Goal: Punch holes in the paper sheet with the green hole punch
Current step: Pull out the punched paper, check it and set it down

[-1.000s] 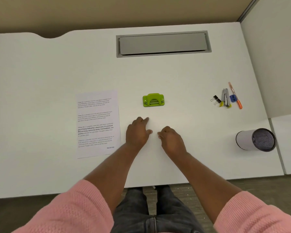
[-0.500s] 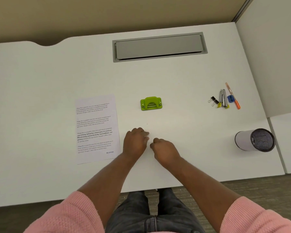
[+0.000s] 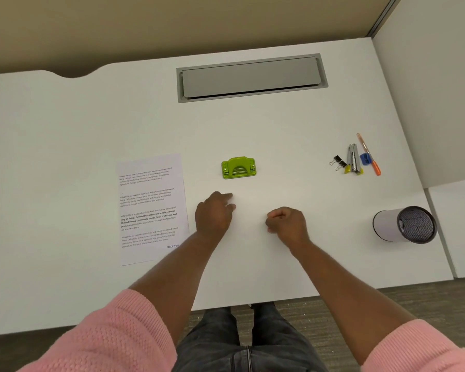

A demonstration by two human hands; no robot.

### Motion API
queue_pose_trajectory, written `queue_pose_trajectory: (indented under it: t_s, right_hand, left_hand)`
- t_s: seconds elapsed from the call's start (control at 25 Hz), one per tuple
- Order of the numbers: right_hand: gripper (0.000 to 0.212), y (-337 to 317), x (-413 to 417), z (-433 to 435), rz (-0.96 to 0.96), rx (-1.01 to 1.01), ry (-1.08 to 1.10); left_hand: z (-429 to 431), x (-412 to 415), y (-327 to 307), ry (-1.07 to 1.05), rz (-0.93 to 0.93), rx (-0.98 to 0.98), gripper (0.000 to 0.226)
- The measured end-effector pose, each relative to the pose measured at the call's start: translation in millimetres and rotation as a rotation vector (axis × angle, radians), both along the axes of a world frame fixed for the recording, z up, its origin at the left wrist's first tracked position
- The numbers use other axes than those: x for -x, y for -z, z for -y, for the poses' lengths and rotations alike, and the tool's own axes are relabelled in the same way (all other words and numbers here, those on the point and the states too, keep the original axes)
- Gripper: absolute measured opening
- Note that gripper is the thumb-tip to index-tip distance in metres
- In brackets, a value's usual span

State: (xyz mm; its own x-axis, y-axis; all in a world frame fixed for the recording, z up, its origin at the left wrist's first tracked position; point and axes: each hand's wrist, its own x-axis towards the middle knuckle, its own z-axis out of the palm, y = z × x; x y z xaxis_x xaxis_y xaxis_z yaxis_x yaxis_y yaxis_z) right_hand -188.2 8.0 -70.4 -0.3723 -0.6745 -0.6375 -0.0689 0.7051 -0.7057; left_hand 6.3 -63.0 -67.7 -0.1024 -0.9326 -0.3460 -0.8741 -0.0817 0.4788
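A green hole punch [image 3: 238, 168] sits on the white desk [image 3: 65, 124], in the middle. To its left lies a printed paper sheet [image 3: 151, 208], flat, with a long edge toward the punch. My left hand [image 3: 214, 214] rests on the desk just below the punch and right of the sheet, fingers loosely curled, holding nothing. My right hand [image 3: 287, 223] lies a hand's width to the right, curled into a loose fist, with nothing in it. Neither hand touches the punch or the sheet.
At the right lie binder clips [image 3: 338, 162], a stapler [image 3: 353, 158], a blue sharpener [image 3: 365, 158] and an orange pen [image 3: 369, 154]. A white mesh-bottomed pen cup [image 3: 403, 224] lies on its side near the right edge. A grey cable hatch [image 3: 251, 77] is at the back.
My hands have moved apart: the right hand went right and curled tighter, while the left hand moved slightly forward toward the punch.
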Motion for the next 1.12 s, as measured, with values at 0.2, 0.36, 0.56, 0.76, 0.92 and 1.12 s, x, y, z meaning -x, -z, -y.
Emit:
queue_pose_trajectory:
  t_s: [0.2,0.36,0.56,0.76,0.92,1.12]
  right_hand:
    - [0.01,5,30,-11,0.129,0.026,0.2]
    - [0.01,8,33,-20,0.163,0.028,0.234]
    - [0.011,4,32,-27,0.133,0.056,0.166]
    - [0.012,1,16,-18,-0.152,0.107,-0.104]
    - [0.009,5,6,-4,-0.271,0.118,-0.237]
    - [0.016,7,1,11,-0.561,0.152,-0.648]
  left_hand:
    - [15,15,0,0.161,0.253,0.098,0.022]
    - [18,27,-6,0.326,0.385,0.111,0.01]
    - [-4,20,2,0.362,0.176,-0.042,0.014]
    - [-64,-5,13,0.295,-0.041,0.049,0.012]
    - [-73,3,15,0.311,0.005,0.156,0.013]
    - [-71,11,12,0.393,0.105,0.175,0.018]
